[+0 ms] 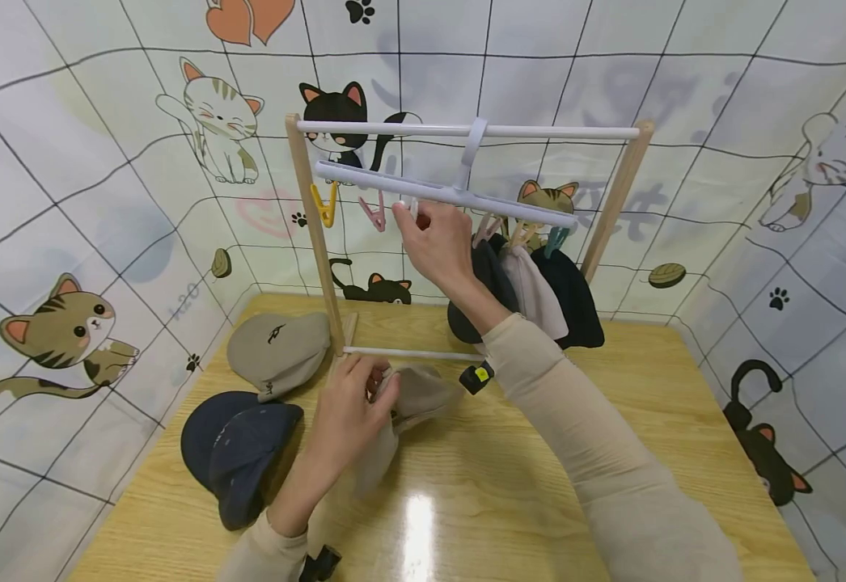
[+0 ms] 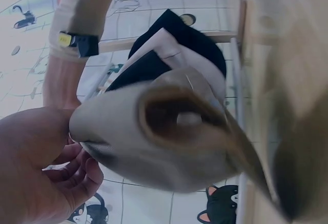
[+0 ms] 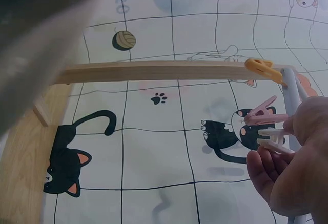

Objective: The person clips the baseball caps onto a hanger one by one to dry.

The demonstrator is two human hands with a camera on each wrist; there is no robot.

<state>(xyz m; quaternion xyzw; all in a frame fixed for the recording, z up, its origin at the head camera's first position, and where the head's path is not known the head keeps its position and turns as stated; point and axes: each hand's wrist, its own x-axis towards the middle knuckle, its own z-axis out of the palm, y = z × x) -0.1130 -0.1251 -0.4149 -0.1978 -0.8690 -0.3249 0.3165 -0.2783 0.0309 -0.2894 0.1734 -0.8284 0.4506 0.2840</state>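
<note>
The left hand [image 1: 344, 412] pinches a beige cap [image 1: 425, 392] toward the far edge of the table [image 1: 492, 501], below the right hand [image 1: 439, 242] (raised), which pinches a white clip [image 3: 271, 132].

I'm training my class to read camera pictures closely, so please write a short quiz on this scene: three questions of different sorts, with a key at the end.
1. Multiple choice: what does the left hand hold?
A) a navy cap
B) a beige cap
C) a pink clip
2. True or false: the right hand pinches the yellow clip.
3. Count: how many clipped caps hang from the hanger?

Key:
1. B.
2. False; it pinches a white clip.
3. Three.
</note>
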